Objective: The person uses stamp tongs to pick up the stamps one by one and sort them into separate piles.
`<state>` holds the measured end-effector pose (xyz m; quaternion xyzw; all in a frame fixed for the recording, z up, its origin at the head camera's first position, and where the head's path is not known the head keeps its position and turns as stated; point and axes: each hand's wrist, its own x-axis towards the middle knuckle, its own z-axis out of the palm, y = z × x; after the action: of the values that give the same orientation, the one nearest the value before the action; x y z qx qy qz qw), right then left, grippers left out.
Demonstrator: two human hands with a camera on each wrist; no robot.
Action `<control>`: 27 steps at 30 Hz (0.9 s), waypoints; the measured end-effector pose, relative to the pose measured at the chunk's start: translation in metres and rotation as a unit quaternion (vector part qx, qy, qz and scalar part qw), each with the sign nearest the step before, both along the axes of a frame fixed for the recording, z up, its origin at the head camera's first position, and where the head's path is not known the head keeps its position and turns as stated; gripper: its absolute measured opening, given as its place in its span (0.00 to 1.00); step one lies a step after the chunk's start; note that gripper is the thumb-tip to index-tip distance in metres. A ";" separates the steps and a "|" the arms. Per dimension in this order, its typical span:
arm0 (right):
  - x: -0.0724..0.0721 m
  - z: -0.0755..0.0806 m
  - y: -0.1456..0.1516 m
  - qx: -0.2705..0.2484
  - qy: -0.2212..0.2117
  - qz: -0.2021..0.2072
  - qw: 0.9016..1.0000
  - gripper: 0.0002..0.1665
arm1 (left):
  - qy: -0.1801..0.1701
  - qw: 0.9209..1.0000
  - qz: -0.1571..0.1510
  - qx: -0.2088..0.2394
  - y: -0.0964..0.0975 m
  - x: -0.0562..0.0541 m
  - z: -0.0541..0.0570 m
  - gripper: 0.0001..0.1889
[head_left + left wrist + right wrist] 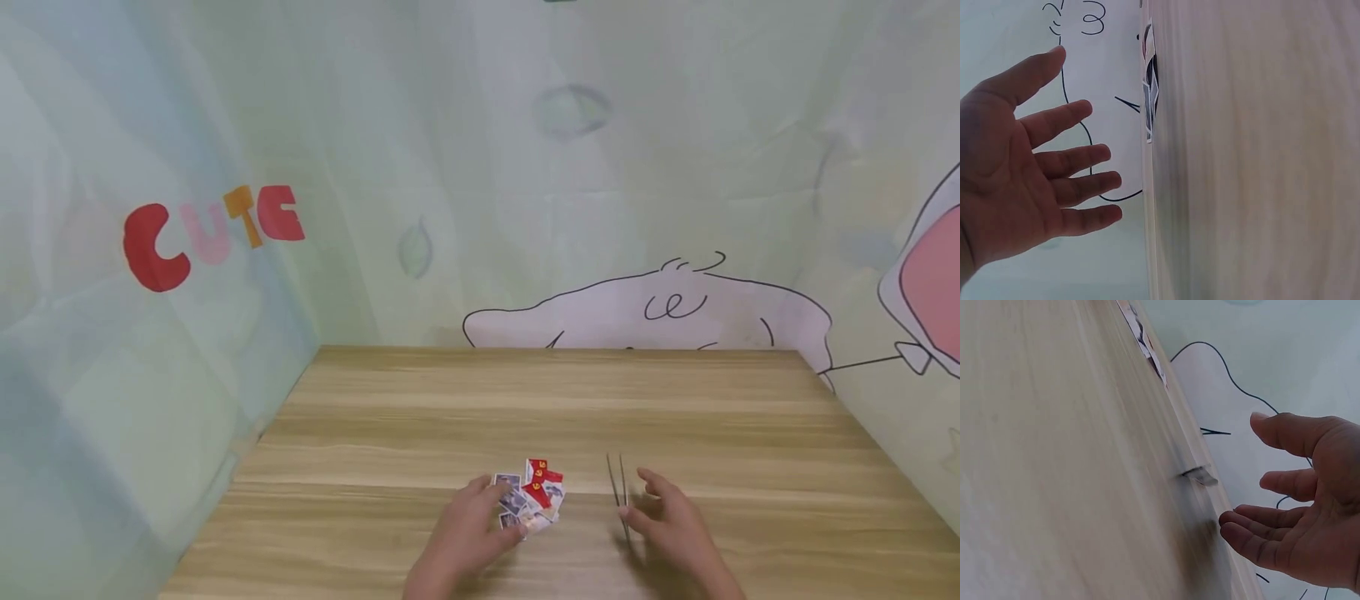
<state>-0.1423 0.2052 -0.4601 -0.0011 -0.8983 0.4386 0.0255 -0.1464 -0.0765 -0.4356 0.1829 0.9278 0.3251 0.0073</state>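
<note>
Left hand (pixel 468 529): fingers spread, holding nothing, over piled small rectangular red, white and blue stamp-like papers (pixel 553 493). Slim grey metal tweezers (pixel 617 487) right of these. Right hand (pixel 671 525): half-open, empty, beside tweezers. Advise light edge grip.

Head view looks down at the table (pixel 390 425) wrist views skim closely
</note>
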 end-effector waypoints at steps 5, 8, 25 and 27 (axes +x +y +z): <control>-0.003 -0.003 -0.005 -0.025 -0.014 -0.013 1.000 0.40 | -0.037 0.999 -0.006 -0.004 0.005 -0.003 0.000 0.31; -0.004 -0.003 -0.008 -0.032 -0.020 -0.017 0.999 0.40 | -0.053 0.999 -0.007 -0.008 0.009 -0.005 0.000 0.31; -0.017 -0.011 -0.017 0.020 -0.030 -0.020 0.999 0.38 | -0.130 0.991 -0.016 -0.026 0.016 -0.010 -0.001 0.32; -0.018 -0.012 -0.017 0.022 -0.037 -0.023 0.999 0.38 | -0.127 0.991 -0.019 -0.027 0.016 -0.011 0.000 0.32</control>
<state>-0.1606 0.1878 -0.4719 -0.0378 -0.9077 0.4178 0.0023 -0.1569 -0.0600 -0.4359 0.1578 0.9243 0.3199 0.1359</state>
